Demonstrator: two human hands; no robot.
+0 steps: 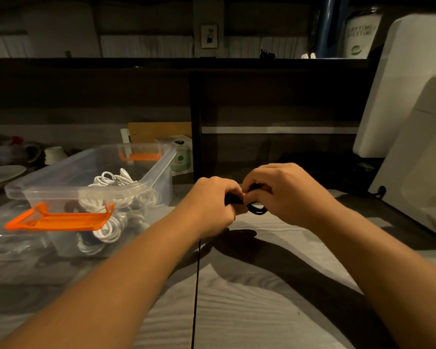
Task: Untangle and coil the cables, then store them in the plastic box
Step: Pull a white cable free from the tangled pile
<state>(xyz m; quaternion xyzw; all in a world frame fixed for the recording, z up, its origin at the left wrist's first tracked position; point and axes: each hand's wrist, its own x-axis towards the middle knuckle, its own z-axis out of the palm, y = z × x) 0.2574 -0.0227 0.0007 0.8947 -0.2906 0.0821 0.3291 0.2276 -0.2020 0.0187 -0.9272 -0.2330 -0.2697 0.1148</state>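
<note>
- Nearest: two bare forearms come in from the near edge and converge toward mid-scene. A single strand of the black cable (pixel 257 210) runs between them, from under the left hand down to the near edge.
- Left hand (pixel 212 200): fingers curled, knuckles up, gripping the dark bunched part of the black cable at its right side.
- Right hand (pixel 282 192): fingers curled, fingertips pinching the same black cable just beside the left hand. The two hands are nearly touching.
- Black cable: a small loop hangs below the right hand's fingers, above the counter (pixel 249 311). Cannot tell whether the loop touches the surface.
- Counter: grey wood-grain top, with shadows of both arms falling across it to the right.
- Plastic box (pixel 159 170): clear, open-topped, on the counter left of the hands and apart from them.
- White cables (pixel 111 182): coiled and heaped inside the plastic box, filling its near-right portion.
- Orange latch (pixel 58 219): on the near end of the plastic box, swung outward. A second orange latch (pixel 140 156) is on the far end.
- Far left: a plate (pixel 3 172) and a pale cup (pixel 54 153), dimly lit.
- Behind the plastic box: a small white carton (pixel 181 157) with a green mark.
- Right edge: a large white appliance (pixel 413 96), type not discernible.
</note>
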